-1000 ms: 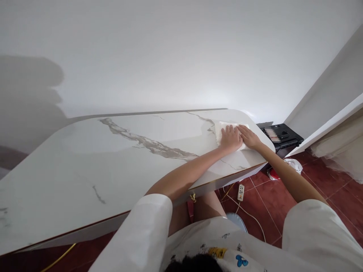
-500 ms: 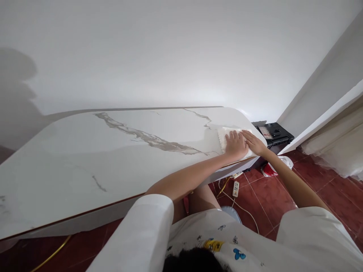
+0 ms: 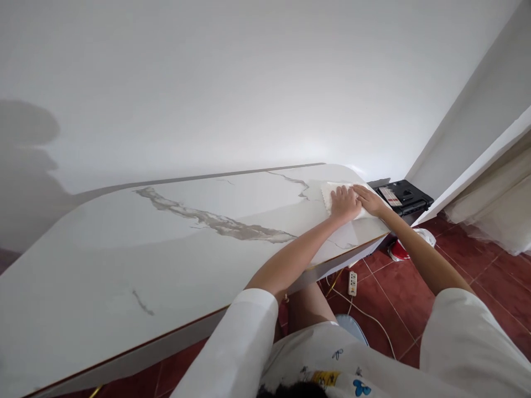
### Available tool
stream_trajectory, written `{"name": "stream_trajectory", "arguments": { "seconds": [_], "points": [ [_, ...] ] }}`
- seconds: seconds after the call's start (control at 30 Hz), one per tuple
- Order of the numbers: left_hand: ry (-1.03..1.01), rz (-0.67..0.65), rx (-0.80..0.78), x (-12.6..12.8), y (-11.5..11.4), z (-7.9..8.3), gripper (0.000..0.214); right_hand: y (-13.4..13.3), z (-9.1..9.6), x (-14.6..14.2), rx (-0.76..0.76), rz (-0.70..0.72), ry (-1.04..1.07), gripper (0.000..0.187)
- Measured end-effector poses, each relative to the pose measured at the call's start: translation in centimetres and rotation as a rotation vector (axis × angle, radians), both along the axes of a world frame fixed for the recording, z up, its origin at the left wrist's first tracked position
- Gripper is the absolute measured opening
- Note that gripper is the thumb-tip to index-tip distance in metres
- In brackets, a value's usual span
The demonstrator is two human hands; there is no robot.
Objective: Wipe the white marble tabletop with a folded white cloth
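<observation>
A white cloth (image 3: pixel 327 192) with a wavy edge lies on the right end of the marble-patterned tabletop (image 3: pixel 174 271). My left hand (image 3: pixel 345 204) presses down on it with its fingers bent over the fabric. Right beside it, my right hand (image 3: pixel 369 200) rests flat with fingers stretched out, its fingertips reaching the left hand. The two hands cover much of the cloth, and the underside of both palms is hidden.
A black case (image 3: pixel 409 196) stands past the table's right end. On the red tiled floor lie a white power strip (image 3: pixel 352 283) with its cord and a red-and-white bag or container (image 3: pixel 399 250). A pale curtain (image 3: pixel 485 215) hangs at the right; a white wall (image 3: pixel 215 83) backs the table.
Both hands and the cloth have slid away from the table's front edge, toward its back right corner. The camera view has shifted slightly.
</observation>
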State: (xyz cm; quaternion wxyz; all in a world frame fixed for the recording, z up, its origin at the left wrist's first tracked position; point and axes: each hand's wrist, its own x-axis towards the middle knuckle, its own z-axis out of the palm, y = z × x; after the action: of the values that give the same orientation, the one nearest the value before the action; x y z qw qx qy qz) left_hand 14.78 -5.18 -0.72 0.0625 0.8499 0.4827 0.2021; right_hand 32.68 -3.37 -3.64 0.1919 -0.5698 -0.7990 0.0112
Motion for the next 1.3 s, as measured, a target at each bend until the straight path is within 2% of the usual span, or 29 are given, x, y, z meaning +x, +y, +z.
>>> {"name": "stream_trajectory", "arguments": {
  "seconds": [0.23,0.43,0.7,0.87,1.1,1.3],
  "points": [
    [-0.009,0.028,-0.017,-2.2,5.5,0.0,0.038,5.9,0.1,-3.1,-0.015,-0.046,-0.010,0.053],
    [-0.001,0.066,-0.010,-3.5,9.6,-0.1,0.038,9.4,1.1,-5.4,-0.055,-0.081,-0.054,0.052],
    [-0.002,0.122,-0.015,-3.6,13.3,0.0,0.037,13.8,1.4,-5.9,-0.083,-0.045,-0.011,0.053],
    [0.000,0.156,-0.008,-3.1,15.4,-0.2,0.039,16.6,1.1,-5.6,-0.044,0.014,-0.001,0.053],
    [0.006,0.137,-0.012,-2.4,17.6,-0.2,0.040,18.3,1.0,-4.6,-0.050,0.022,-0.009,0.055],
    [0.030,0.118,0.005,-2.0,17.4,-0.3,0.042,17.8,0.9,-3.9,-0.099,-0.030,-0.010,0.057]
  ]
}}
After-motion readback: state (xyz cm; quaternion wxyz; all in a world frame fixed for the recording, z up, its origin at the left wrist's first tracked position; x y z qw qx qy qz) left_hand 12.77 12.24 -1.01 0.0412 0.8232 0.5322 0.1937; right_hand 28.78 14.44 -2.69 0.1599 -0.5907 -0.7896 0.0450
